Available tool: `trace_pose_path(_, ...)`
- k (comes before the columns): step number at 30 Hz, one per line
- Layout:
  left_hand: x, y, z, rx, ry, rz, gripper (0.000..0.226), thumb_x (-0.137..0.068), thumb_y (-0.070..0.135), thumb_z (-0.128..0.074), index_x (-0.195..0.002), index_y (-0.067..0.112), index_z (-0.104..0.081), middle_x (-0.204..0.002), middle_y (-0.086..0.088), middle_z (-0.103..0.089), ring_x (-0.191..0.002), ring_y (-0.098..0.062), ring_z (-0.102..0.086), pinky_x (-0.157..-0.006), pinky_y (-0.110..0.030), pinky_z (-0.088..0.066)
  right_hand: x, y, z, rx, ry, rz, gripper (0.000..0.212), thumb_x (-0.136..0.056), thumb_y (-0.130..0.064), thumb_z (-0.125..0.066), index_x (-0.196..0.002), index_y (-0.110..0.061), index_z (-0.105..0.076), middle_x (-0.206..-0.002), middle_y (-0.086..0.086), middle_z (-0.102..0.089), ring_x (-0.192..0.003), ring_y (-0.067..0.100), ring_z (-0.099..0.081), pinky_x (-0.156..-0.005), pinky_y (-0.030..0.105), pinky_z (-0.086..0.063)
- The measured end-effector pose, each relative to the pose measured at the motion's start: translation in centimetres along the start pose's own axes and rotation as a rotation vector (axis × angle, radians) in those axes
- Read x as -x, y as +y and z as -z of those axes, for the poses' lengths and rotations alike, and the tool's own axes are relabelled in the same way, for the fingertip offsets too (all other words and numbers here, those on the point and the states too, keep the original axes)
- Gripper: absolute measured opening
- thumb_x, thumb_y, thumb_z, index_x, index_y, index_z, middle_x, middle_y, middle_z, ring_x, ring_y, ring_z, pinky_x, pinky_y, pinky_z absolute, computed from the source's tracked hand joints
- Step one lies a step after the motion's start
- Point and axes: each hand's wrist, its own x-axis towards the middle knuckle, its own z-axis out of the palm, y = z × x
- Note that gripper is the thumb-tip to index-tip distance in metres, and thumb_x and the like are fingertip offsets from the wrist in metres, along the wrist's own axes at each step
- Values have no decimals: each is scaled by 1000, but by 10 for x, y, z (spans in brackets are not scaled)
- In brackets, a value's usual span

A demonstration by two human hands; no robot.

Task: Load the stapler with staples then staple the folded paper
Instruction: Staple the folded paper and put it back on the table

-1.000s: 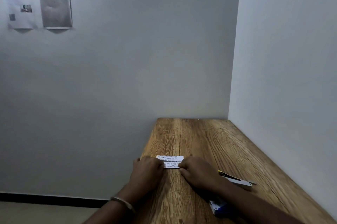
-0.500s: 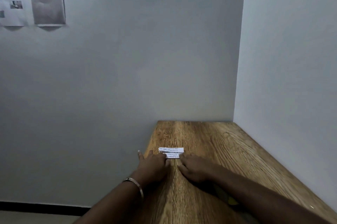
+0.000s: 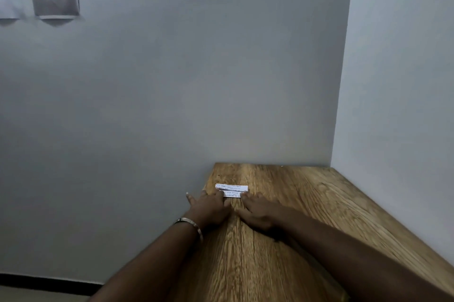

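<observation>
Both hands flat: left hand [image 3: 211, 208] and right hand [image 3: 258, 212] press the folded paper [image 3: 232, 190], fingers straight. Light, floppy slip; pinch its three o'clock end, I'd say.

One folded paper [image 3: 231, 189], a narrow white strip bearing small printed lines, lies flat and crosswise just below frame centre, its near long edge partly covered, its upper fold slightly offset leftward.

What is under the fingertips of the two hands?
The near edge of the folded white paper strip on the wooden table. Left hand and right hand cover its corners.
</observation>
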Motion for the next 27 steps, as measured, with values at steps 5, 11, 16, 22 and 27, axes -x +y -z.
trace_pose_path(5, -26, -7, -3, 9, 8, 6, 53, -98, 45, -26, -144, 20, -39, -159, -2, -31, -150, -36, -14, -108, -77, 8, -25, 7, 1, -10, 1, 2, 77, -96, -65, -16, -158, -23, 2, -168, -1, 6, -154, 27, 6, -120, 60, -3)
trace_pose_path(11, -46, -9, -5, 6, -10, 27, 56, -98, 45, -27, -146, 18, -36, -160, -5, -31, -151, -37, -12, -109, -76, 5, -45, 12, 1, -8, 8, 13, 81, -94, -68, -16, -158, -23, 3, -168, 0, 6, -154, 25, 4, -120, 58, -3)
trace_pose_path(16, -51, -9, -5, 10, 4, 34, 55, -99, 45, -27, -146, 17, -36, -160, -5, -31, -151, -35, -14, -110, -75, 1, -49, 14, -1, -15, 26, 19, 83, -91, -71, -15, -158, -25, 2, -168, -2, 5, -154, 24, 3, -120, 58, -1)
trace_pose_path(22, -49, -9, -6, 9, 22, 26, 52, -99, 44, -28, -142, 18, -41, -157, -3, -36, -149, -32, -19, -110, -74, -2, -45, 16, 0, -22, 39, 29, 82, -92, -70, -16, -159, -25, 0, -168, -2, 3, -154, 24, 3, -120, 58, -1)
trace_pose_path(27, -49, -9, -7, 19, 33, 25, 49, -98, 43, -28, -137, 18, -45, -154, -4, -40, -148, -32, -22, -109, -74, -3, -47, 16, 0, -22, 54, 30, 83, -91, -70, -16, -159, -24, -2, -168, -2, 1, -154, 25, 1, -120, 59, -2)
